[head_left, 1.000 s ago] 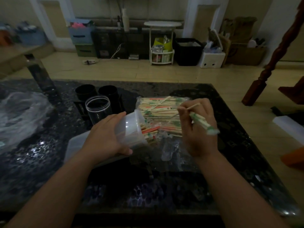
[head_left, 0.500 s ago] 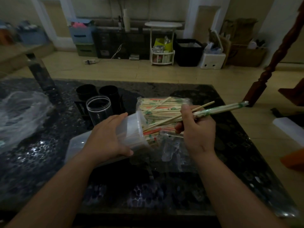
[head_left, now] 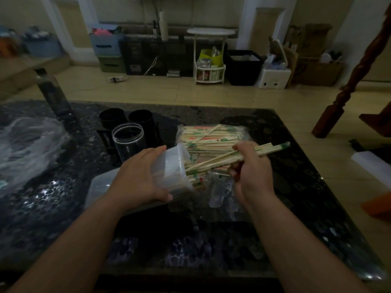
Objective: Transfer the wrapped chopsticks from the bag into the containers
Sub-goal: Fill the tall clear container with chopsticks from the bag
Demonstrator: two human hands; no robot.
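A clear plastic bag full of wrapped chopsticks lies on the dark table, right of centre. My left hand grips a translucent white container tipped on its side, mouth facing right toward the bag. Several chopsticks stick out of that mouth. My right hand pinches a small bundle of wrapped chopsticks; their left ends reach into the container's mouth and their green-tipped ends point up to the right.
An open clear jar stands upright behind the left hand, with two black cups behind it. Crumpled clear plastic lies at the table's left. The table's far edge borders a tiled floor; a wooden post stands right.
My right hand swung the bundle from pointing down-right to lying nearly level, then slid its left ends toward and into the container's mouth. The left hand kept hold of the tipped container.
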